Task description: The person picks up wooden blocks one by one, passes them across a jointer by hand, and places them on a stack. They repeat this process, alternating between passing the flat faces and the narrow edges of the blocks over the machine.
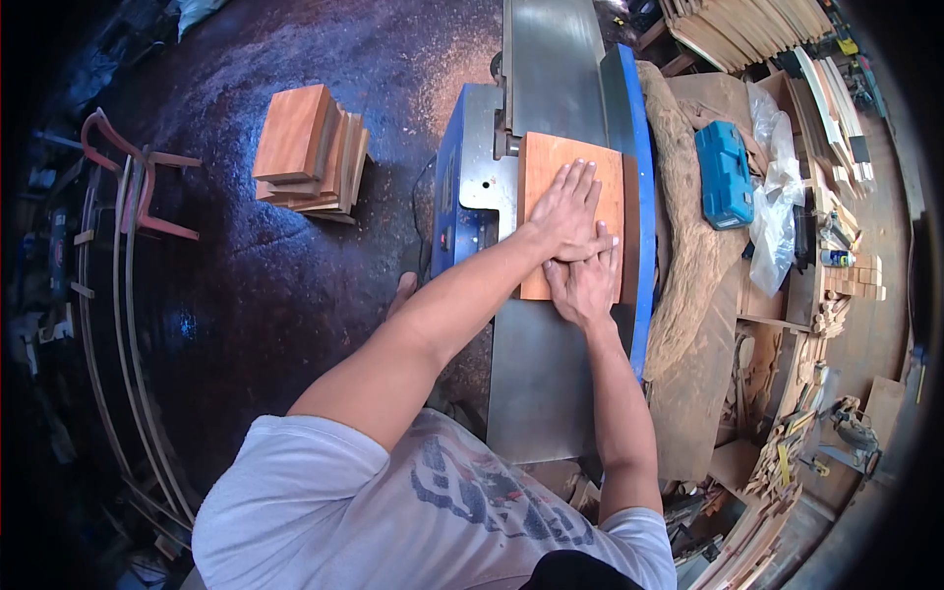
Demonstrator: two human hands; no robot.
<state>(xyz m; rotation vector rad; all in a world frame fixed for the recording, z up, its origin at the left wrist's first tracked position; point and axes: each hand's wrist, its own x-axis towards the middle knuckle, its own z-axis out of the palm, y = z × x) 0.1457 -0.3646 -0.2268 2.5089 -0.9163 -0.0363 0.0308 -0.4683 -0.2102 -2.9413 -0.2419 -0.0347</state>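
Observation:
A flat reddish-brown wooden board (541,162) lies on the metal bed (541,393) of a blue jointer, close along its blue-edged fence (634,197). My left hand (565,211) presses flat on the middle of the board, fingers stretched towards its far end. Nearer to me, my right hand (587,285) rests on the board's near part, thumb and fingers apart, with its fingertips by the left wrist. Neither hand is wrapped round anything. The cutter under the board is hidden.
On the floor to the left stands a stack of similar boards (295,133). Right of the fence are a rough log slab (678,236) and a teal case (723,177). Shelves with wood offcuts (787,442) line the right side. A pink chair frame (143,187) is far left.

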